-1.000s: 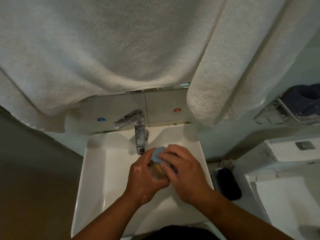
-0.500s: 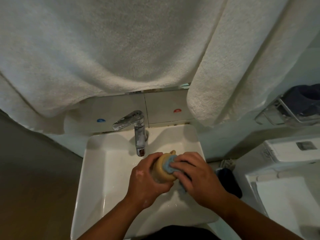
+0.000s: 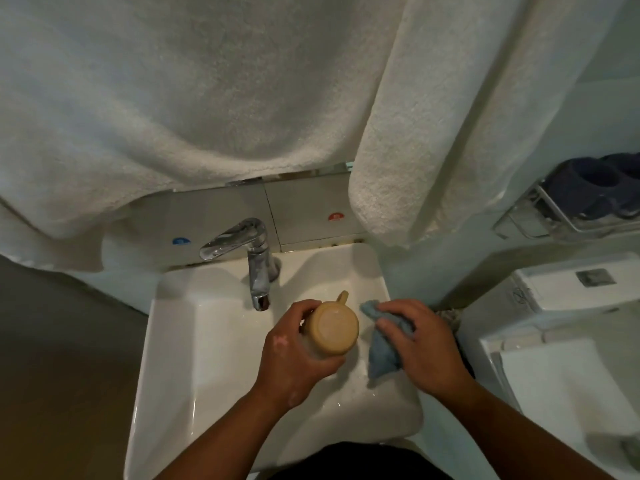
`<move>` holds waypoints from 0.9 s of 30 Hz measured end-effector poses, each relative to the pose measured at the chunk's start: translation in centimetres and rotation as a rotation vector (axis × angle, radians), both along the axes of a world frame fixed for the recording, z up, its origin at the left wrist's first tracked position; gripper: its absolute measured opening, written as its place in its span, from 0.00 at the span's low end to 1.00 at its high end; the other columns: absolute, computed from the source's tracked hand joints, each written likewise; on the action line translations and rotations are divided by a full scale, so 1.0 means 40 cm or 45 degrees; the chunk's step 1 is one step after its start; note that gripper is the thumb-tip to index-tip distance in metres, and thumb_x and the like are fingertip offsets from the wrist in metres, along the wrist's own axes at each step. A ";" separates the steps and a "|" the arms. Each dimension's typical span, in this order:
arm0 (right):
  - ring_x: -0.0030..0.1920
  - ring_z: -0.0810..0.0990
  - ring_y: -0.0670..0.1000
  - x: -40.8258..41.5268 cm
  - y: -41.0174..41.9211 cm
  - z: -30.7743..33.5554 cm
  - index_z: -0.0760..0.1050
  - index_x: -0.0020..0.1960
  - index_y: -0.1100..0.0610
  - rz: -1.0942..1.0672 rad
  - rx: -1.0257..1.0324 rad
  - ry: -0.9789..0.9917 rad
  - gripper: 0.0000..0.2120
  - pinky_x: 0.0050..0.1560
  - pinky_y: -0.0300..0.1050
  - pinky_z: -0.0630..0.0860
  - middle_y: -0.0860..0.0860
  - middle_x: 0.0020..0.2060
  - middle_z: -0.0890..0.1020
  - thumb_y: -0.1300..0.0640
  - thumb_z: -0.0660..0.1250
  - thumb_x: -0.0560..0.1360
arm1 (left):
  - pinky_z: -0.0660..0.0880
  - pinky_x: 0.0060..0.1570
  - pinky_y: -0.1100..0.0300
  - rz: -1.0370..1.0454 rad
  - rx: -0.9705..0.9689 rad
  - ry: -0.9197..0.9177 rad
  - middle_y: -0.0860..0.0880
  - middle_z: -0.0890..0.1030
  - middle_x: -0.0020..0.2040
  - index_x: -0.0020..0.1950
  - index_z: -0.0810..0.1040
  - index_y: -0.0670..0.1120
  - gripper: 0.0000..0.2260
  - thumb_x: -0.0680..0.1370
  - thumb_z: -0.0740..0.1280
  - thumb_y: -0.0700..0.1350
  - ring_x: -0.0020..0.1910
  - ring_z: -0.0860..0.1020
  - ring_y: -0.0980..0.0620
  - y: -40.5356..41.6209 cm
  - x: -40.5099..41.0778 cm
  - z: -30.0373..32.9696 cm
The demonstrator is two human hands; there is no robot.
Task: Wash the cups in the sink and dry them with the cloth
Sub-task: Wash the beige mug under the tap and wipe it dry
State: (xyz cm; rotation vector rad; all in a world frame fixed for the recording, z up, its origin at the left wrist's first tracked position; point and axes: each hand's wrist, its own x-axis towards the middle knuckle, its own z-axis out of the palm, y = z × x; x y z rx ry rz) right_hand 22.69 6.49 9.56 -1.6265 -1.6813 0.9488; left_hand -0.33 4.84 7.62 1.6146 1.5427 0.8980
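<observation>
Over the sink (image 3: 180,341) my left hand (image 3: 294,362) gripped the tan cup (image 3: 334,329) base-up while my right hand (image 3: 420,344) clutched the blue cloth (image 3: 381,355) just apart at its three o'clock; drying seemed underway, and next I judged the cloth must meet the cup.

left hand (image 3: 294,358): bare, no glove | right hand (image 3: 426,351): bare | forearms: no sleeves seen | dark garment (image 3: 346,460) worn below

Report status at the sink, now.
Left hand grips yellow cup, base up, over sink. Right hand holds blue cloth, apart from cup. Nothing obstructing.
</observation>
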 end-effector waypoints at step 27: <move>0.72 0.65 0.55 0.098 0.036 -0.229 0.66 0.74 0.46 0.102 -0.015 -0.657 0.27 0.68 0.54 0.73 0.52 0.75 0.62 0.43 0.66 0.77 | 0.72 0.53 0.76 0.069 -0.108 0.109 0.68 0.70 0.64 0.69 0.66 0.63 0.42 0.61 0.85 0.55 0.62 0.70 0.69 -0.034 0.157 -0.063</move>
